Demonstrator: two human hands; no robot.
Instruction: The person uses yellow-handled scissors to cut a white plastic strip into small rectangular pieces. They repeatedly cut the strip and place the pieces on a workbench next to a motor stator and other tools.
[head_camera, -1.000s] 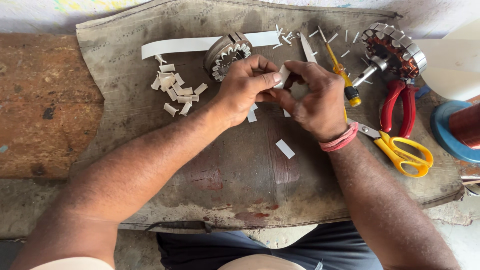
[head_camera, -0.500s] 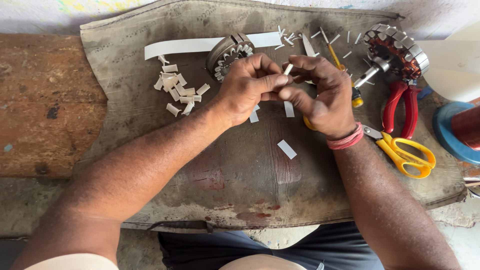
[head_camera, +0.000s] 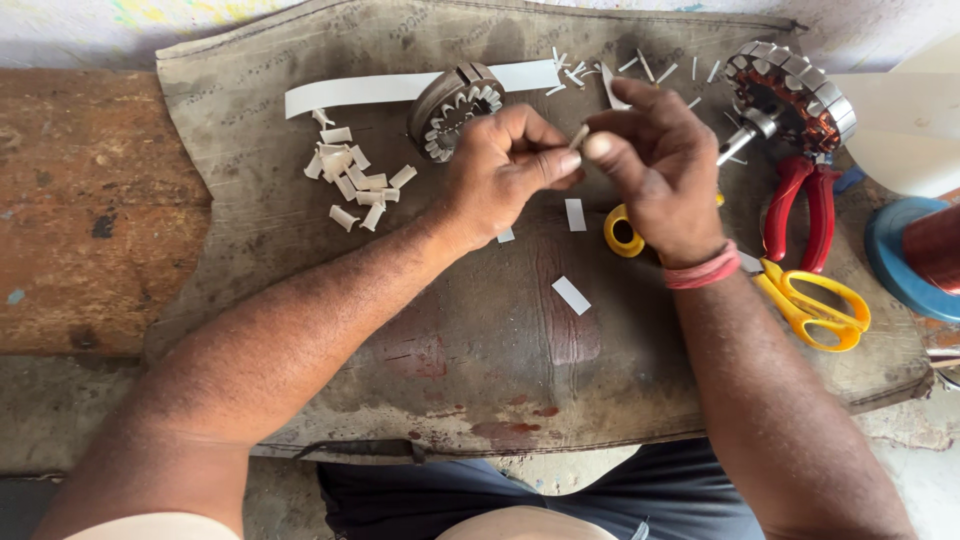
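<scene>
Above a worn grey-brown mat (head_camera: 300, 300), 2 hands meet: the left hand (head_camera: 505, 170) and right hand (head_camera: 655, 165) pinch a small white paper slip (head_camera: 579, 136) between fingertips, its long axis tilted upward, the grey toothed stator ring (head_camera: 455, 108) just left.

Paper, metal and plastic on worn cloth

A matt, stained grey-brown cloth mat (head_camera: 300, 290) covers rough reddish wood (head_camera: 90, 190); on it lie smooth white paper strips (head_camera: 572, 294), a dull grey metal toothed ring (head_camera: 455, 108), glossy red plastic-handled pliers (head_camera: 800, 205) and yellow plastic-handled scissors (head_camera: 815, 305).
</scene>
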